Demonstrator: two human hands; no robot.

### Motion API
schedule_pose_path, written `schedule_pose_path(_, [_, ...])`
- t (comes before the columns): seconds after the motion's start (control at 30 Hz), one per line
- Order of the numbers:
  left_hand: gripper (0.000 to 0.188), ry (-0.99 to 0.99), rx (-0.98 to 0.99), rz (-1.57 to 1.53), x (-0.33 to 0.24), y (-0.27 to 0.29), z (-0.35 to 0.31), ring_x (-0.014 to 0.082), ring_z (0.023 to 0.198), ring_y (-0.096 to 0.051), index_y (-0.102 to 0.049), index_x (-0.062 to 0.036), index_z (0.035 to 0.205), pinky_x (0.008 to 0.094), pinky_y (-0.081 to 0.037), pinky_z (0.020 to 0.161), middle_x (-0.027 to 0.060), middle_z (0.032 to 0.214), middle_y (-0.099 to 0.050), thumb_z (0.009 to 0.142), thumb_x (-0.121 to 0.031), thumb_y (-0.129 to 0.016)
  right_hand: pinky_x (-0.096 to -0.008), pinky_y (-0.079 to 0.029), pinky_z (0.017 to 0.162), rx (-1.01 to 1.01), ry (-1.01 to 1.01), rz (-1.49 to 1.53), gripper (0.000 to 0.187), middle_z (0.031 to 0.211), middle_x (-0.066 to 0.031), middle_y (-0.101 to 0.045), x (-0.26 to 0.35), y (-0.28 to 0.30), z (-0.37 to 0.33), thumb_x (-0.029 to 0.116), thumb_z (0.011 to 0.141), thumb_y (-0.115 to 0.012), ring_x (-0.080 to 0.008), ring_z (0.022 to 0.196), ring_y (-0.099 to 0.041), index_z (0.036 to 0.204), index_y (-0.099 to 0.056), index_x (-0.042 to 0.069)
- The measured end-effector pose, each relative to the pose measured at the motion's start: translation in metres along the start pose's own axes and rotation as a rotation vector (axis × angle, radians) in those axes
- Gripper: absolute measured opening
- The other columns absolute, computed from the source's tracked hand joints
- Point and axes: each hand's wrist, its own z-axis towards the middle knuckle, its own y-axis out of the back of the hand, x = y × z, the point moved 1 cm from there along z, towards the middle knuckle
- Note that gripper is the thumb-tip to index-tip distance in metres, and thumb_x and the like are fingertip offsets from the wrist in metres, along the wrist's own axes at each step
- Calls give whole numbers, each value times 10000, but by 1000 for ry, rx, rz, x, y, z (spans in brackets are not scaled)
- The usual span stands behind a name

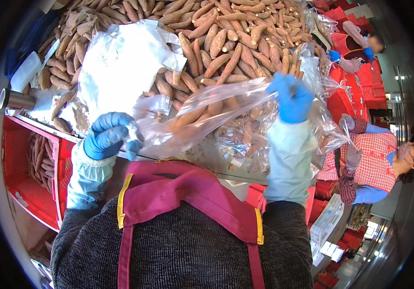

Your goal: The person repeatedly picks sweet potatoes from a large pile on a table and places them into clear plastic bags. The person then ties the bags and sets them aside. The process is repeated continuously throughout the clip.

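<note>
A clear plastic bag (207, 113) is stretched between my two blue-gloved hands, over the near edge of the table. My left hand (113, 136) pinches one end of it, with the fingers curled together. At the other end, my right hand (291, 96) is closed on the plastic, held higher and farther out. Sweet potatoes (231, 60) lie heaped just beyond the bag, and some show through the film; whether any are inside it I cannot tell. A stack of flat clear bags (120, 67) rests on the heap, beyond my left hand.
Filled clear bags (245, 144) lie near my right forearm. At the left stand a metal cylinder (16, 100) and a red crate (28, 192) holding sweet potatoes. A co-worker in a checked apron (370, 154) is at the right, another person (356, 45) farther back among red crates (373, 79).
</note>
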Motion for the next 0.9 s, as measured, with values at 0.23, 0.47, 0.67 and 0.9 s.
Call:
schedule_pose_path(0.23, [427, 15, 33, 135, 23, 8, 2, 261, 976, -520, -411, 70, 1153, 362, -364, 888, 181, 1060, -522, 850, -228, -448, -210, -386, 472, -592, 191, 38, 116, 522, -15, -505, 51, 99, 114, 50, 735, -587, -70, 514, -483, 622, -579, 32])
schedule_pose_path(0.47, [323, 121, -55, 49, 55, 56, -7, 201, 929, -540, -471, 50, 1096, 304, -411, 831, 129, 1057, -535, 875, -178, -416, -193, -295, 424, -515, -93, -426, 357, 521, -9, -486, -13, 206, 118, 346, 782, -542, -66, 483, -412, 614, -580, 33])
schedule_pose_path(0.67, [287, 161, -452, 288, 63, 105, -7, 159, 825, -564, -512, 26, 1066, 265, -438, 766, 106, 929, -593, 856, -164, -465, -206, -351, 516, -244, -295, -203, 157, 630, -7, -524, -171, 167, 11, 144, 800, -522, -76, 561, -432, 754, -579, 5])
schedule_pose_path(0.9, [419, -59, -766, 1179, 59, 181, 47, 241, 968, -513, -517, -64, 1096, 325, -396, 858, 134, 1041, -533, 735, -250, -619, -189, -278, 509, -550, -236, -215, 193, 902, -7, -573, -166, 122, -74, 107, 812, -504, -51, 575, -368, 974, -581, 39])
